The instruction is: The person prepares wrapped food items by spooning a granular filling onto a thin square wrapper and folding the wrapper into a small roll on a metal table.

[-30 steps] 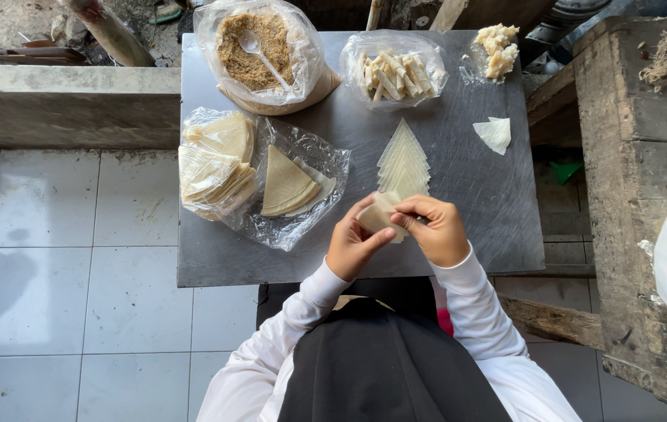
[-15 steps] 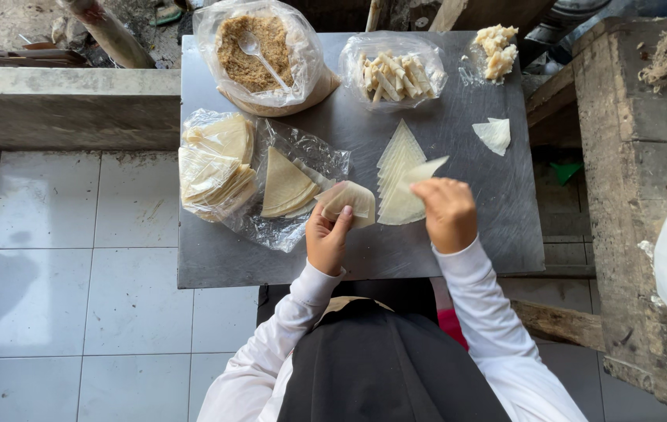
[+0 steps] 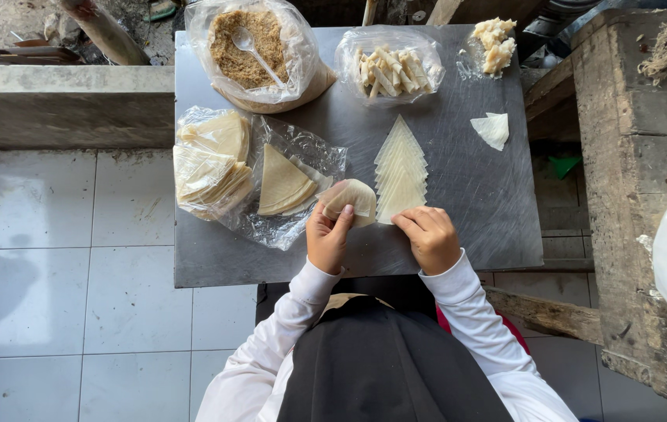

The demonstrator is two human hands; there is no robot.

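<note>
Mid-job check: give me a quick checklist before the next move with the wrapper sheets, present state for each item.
1. Left hand grips a pale wrapper sheet: ok.
2. Right hand fingertips on the near edge of the fanned wrapper stack: ok.
3. Whether only one sheet is being lifted from the stack: cannot tell.
4. Filling bag open, spoon in it: ok.
5. Bag of pale sticks open on the metal table: ok.

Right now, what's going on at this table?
A person in white sleeves works at a metal table. The left hand holds up a thin, pale dough wrapper, while the right hand rests its fingertips at the bottom of a fanned stack of triangular wrappers. A bag of brown crumbs with a spoon and a bag of pale sticks sit at the far edge.
</note>
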